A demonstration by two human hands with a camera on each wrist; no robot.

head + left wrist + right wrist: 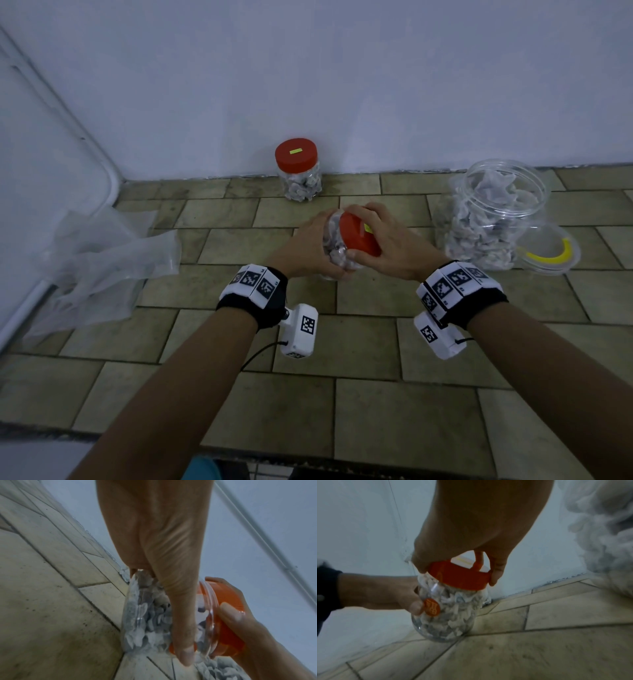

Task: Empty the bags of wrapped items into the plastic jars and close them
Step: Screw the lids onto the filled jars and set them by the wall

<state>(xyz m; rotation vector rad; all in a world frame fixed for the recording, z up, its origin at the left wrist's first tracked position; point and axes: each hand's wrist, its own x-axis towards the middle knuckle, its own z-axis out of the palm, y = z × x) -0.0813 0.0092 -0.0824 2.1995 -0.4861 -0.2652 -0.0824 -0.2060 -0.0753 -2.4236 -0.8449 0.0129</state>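
Small clear plastic jar of grey wrapped items (pixel 337 251) held tilted above the floor. Left hand (pixel 310 245) wraps the body; right hand (pixel 383 236) grips its red screw lid (pixel 359 236), fingers curled over the rim. Yellow sticker (pixel 368 228) on the lid, round orange label (pixel 431 607) on the jar, both unreadable. Olive brick-pattern tiled floor (pixel 376 359), white wall (pixel 308 68).

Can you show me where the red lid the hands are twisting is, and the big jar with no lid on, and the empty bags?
red lid (pixel 359 236), head view, on its flat top.
big jar (pixel 486 222), head view, on its clear side wall.
empty bags (pixel 113 257), head view, on the crumpled clear plastic.
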